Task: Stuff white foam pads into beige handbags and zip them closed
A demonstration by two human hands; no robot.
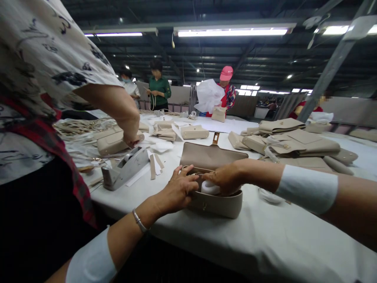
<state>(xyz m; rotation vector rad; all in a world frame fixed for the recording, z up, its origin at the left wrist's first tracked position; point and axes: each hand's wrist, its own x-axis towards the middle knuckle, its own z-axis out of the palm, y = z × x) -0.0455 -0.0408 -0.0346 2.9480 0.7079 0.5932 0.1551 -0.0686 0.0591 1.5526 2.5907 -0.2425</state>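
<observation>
A taupe handbag [219, 206] stands upright on the table before me, its flap [206, 154] raised backwards with a gold clasp plate [216, 137] at the tip. My left hand [179, 188] grips the bag's left rim, its fingers bent over the opening. Into the mouth of the bag reaches my right hand [225, 179], closed around a smooth, rounded white item [209, 188] whose exact kind I cannot make out. Its fingertips are partly hidden inside. A small gold fitting [204, 206] sits on the bag's front.
Left of the bag stands a grey tape dispenser [126, 169], near beige strips [156, 165]. A co-worker's arm [118, 110] leans over bags at the left. Stacked beige bags [300, 143] lie to the right. Other people work across the table [279, 239].
</observation>
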